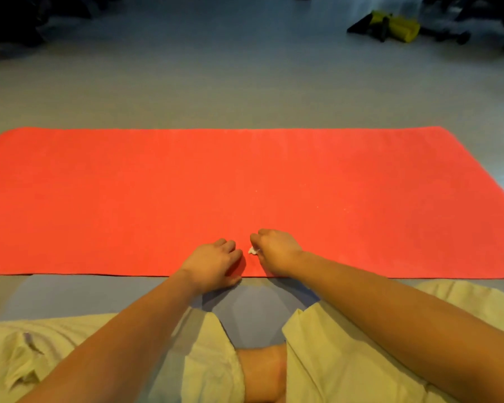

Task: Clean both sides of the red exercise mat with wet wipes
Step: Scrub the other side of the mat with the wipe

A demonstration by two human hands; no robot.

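Red foam exercise mat (245,184) lies flat on the floor w/ left hand (213,264) spread, pressing its near edge, right hand (275,251) just beside pinching a balled wet wipe (252,251); prob. light, floppy, best lifted by that edge.

We see a grey floor (245,82) running back into shadow; far off at the upper right lies a yellow and black bag-like bundle (396,29), too blurred for us to name surely; dark shapes (9,27) crowd the upper left corner, indistinct; nearest us, pale yellow trousers (332,344) cover folded legs, with a bare patch of leg (262,370) between them.
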